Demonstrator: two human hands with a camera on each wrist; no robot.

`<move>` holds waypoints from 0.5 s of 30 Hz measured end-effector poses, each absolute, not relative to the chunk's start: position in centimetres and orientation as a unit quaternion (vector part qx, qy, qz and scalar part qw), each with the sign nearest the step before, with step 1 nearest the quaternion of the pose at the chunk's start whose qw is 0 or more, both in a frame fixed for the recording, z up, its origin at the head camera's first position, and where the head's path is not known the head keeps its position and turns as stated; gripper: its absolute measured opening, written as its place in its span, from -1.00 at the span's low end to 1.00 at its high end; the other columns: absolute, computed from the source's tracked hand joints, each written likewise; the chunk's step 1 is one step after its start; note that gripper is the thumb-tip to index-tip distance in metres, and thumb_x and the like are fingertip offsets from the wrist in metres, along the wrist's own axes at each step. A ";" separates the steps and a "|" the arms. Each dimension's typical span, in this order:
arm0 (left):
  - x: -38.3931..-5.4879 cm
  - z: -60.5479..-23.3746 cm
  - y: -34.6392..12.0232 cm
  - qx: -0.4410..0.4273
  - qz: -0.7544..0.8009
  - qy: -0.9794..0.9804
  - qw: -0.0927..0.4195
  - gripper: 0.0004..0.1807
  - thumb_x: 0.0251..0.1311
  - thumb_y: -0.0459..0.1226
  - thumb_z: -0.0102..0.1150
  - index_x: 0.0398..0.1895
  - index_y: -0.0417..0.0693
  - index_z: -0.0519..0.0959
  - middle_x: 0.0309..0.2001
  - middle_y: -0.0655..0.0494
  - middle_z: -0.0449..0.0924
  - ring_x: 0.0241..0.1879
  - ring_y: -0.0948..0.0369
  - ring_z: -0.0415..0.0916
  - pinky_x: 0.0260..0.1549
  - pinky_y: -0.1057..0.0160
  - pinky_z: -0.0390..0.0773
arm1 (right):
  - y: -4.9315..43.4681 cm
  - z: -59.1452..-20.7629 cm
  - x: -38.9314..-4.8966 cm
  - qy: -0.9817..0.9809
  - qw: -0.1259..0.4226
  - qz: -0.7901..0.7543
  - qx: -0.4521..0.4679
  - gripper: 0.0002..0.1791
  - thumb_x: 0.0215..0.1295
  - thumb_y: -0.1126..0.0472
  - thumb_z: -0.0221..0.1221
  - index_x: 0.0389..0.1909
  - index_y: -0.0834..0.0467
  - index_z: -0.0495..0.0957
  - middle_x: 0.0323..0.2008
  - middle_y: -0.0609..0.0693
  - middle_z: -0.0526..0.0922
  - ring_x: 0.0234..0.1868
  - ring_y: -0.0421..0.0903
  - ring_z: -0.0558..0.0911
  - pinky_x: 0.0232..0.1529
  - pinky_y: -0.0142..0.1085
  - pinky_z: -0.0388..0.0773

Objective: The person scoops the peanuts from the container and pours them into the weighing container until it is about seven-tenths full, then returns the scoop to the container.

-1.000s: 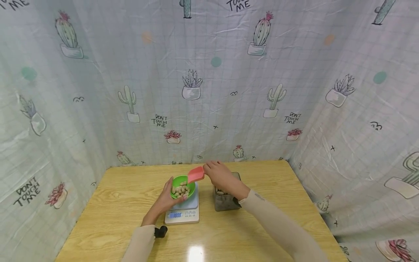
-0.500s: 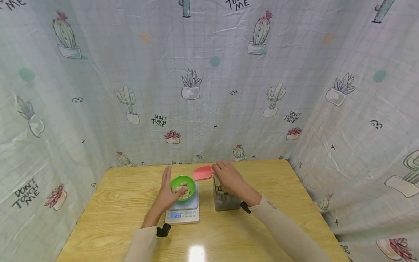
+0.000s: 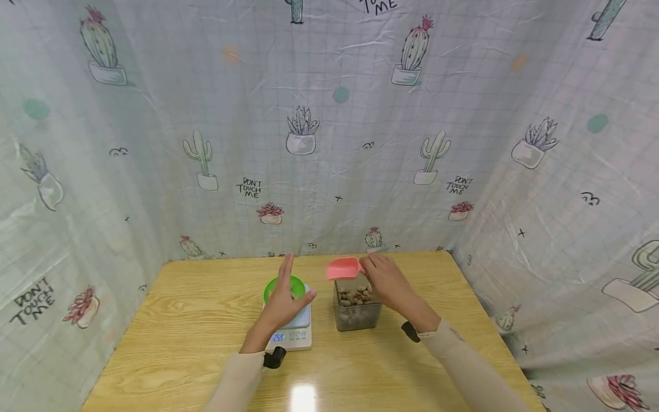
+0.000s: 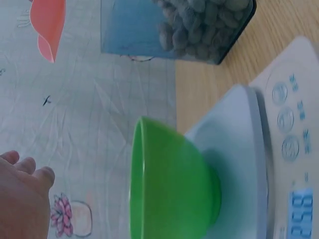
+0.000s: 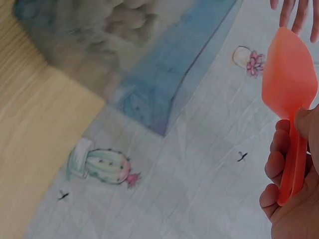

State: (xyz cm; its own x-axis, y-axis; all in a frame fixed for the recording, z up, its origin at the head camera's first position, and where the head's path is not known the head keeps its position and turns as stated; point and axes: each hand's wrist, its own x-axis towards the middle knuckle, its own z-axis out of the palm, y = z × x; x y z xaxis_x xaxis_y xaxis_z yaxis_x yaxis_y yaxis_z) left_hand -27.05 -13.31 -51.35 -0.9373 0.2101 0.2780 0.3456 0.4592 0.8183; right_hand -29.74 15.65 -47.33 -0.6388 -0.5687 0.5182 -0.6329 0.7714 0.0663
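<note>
1. Backdrop (image 3: 329, 171): cactus-print cloth behind and at both sides of the table.
2. Table (image 3: 206, 332): lt. wood.
3. Scale (image 3: 301, 343): flat on table; display lit, exact digits hard to read.
4. Bin (image 3: 357, 316): see-thru, upright, R of scale, apart from it.
5. L hand (image 3: 283, 306): fingers straight, thumb spread apart; above/beside bowl, w/o touching it; hides part of it in head view.
6. R hand (image 3: 388, 280): fingers clamped round scoop handle.
7. Bowl (image 4: 174, 184): green, upright on scale.
8. Scoop (image 3: 344, 268): pinkish-red; held above bin, apart from it.
9. Tan lumps (image 3: 352, 296): pile in bin; some in bowl, mostly hidden.
</note>
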 end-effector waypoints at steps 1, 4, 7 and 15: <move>-27.1 -51.4 -13.0 -0.163 -0.494 -0.852 0.060 0.12 0.20 0.07 0.27 0.55 0.48 -0.39 0.61 0.13 -0.41 0.53 -0.22 -0.14 0.25 -0.41 0.23 | 16.0 -47.3 -29.6 -0.903 0.265 0.058 0.333 -0.87 0.40 0.22 0.15 -0.08 0.11 0.49 -0.23 -0.04 0.57 -0.19 -0.05 0.54 -0.23 -0.19 0.40; -27.1 -51.8 -12.0 -0.171 -0.502 -0.847 0.038 0.10 0.21 0.09 0.26 0.54 0.52 -0.38 0.61 0.17 -0.41 0.55 -0.20 -0.20 0.26 -0.44 0.15 | 17.1 -47.4 -29.3 -0.903 0.266 0.043 0.335 -0.87 0.40 0.22 0.15 -0.09 0.12 0.49 -0.25 -0.03 0.55 -0.21 -0.06 0.51 -0.27 -0.22 0.35; -27.3 -52.4 -11.0 -0.183 -0.500 -0.846 0.020 0.09 0.22 0.06 0.25 0.55 0.51 -0.37 0.61 0.11 -0.38 0.54 -0.22 -0.16 0.27 -0.44 0.15 | 18.1 -47.5 -29.1 -0.905 0.262 0.025 0.335 -0.87 0.40 0.21 0.16 -0.09 0.12 0.49 -0.27 -0.03 0.52 -0.24 -0.06 0.49 -0.29 -0.24 0.30; -28.6 -54.4 -8.1 -0.205 -0.481 -0.851 -0.041 0.20 0.05 0.26 0.31 0.55 0.52 -0.37 0.61 0.11 -0.36 0.54 -0.18 -0.14 0.30 -0.35 0.21 | 20.1 -47.6 -28.7 -0.908 0.237 -0.027 0.345 -0.80 0.52 0.09 -0.03 -0.12 0.12 0.49 -0.29 -0.03 0.51 -0.32 -0.09 0.42 -0.32 -0.28 0.18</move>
State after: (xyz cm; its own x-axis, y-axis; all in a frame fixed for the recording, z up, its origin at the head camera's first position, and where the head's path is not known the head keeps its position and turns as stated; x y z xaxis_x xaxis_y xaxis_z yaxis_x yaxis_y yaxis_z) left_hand -28.56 -8.15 -54.41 -0.9129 0.3875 0.1279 0.3093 0.4527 0.8363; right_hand -28.75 20.07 -47.55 -0.6492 -0.6389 0.4126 -0.6136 0.7606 0.2123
